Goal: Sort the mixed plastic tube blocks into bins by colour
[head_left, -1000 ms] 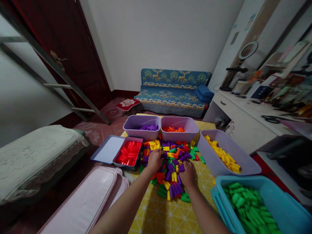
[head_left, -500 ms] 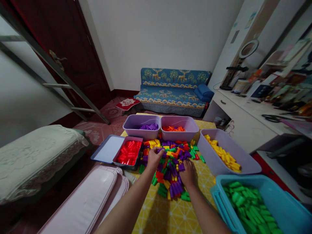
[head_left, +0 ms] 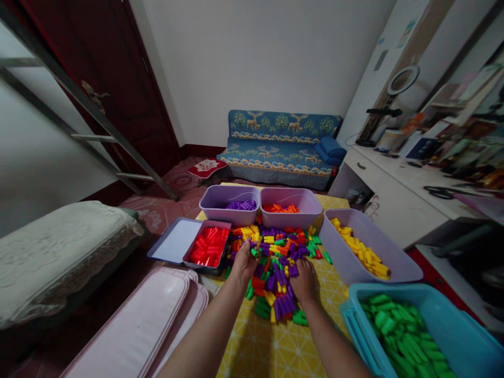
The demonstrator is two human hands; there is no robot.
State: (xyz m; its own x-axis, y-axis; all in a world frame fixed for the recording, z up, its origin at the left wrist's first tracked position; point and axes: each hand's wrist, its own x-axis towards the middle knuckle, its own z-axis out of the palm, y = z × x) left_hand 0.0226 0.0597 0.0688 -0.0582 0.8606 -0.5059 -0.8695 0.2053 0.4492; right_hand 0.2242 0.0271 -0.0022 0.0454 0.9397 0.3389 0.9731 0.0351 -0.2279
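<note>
A mixed heap of small plastic building pieces (head_left: 281,294), purple, green, yellow, red and orange, lies between my hands. At the heap's left side my left hand (head_left: 243,262) is closed, with a green plastic piece (head_left: 255,253) at its fingertips. My right hand (head_left: 304,281) rests low against the heap's right side, its fingers curled down beside purple pieces (head_left: 293,270). Whatever its fingers hold, if anything, is hidden under the hand.
Beyond the heap stand lilac bins of purple (head_left: 208,207) and orange pieces (head_left: 311,202). At right are a lilac bin (head_left: 394,252) of yellow pieces and a blue bin (head_left: 452,315) of green ones. A tin (head_left: 226,247) of red pieces and pink lids (head_left: 137,320) lie left.
My left hand has drawn slightly left and turned; a green piece now shows at its fingertips where a purple one was. The right hand stays in place.
</note>
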